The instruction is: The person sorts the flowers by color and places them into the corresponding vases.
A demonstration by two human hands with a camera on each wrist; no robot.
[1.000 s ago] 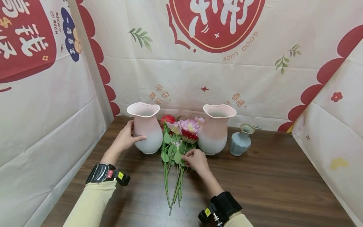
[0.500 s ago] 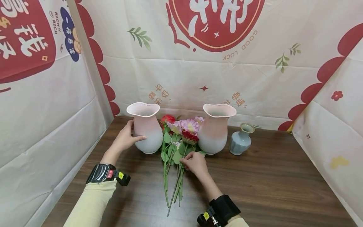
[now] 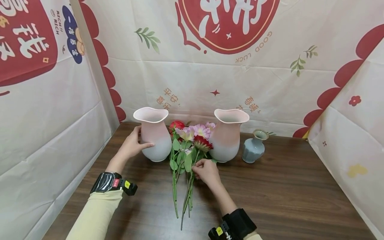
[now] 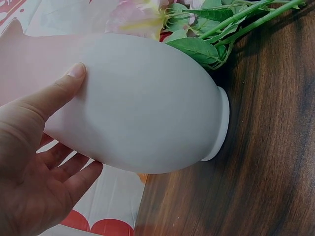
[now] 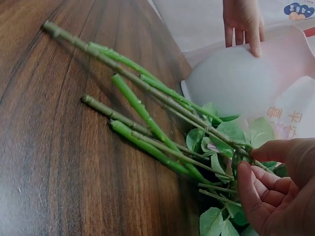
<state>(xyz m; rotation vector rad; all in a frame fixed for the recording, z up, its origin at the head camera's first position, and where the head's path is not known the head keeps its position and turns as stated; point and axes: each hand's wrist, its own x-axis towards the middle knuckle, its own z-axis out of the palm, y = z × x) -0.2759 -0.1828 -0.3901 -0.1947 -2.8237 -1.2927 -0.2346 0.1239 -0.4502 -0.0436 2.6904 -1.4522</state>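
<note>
My left hand (image 3: 130, 145) holds the side of the left pink-and-white vase (image 3: 157, 140), which stands upright. In the left wrist view the thumb lies on the near side of this vase (image 4: 147, 103) and the fingers on its other side. My right hand (image 3: 207, 171) pinches the stem (image 5: 162, 96) of a dark red flower (image 3: 203, 144) between thumb and fingertips. That flower lies on top of a bunch of artificial flowers, with pink blossoms (image 3: 199, 130) and a bright red one (image 3: 177, 125) at the back. Several green stems (image 3: 174, 190) point toward the person.
A second pink-and-white vase (image 3: 226, 141) stands right of the flowers, close against them. Farther right is a small blue-grey vase (image 3: 253, 150). A printed cloth (image 3: 192, 80) hangs behind the wooden table (image 3: 285, 186) and along both sides.
The dark red flower's head has shifted slightly right and tilted, its stem turning with my right hand. My left hand stays on the left vase.
</note>
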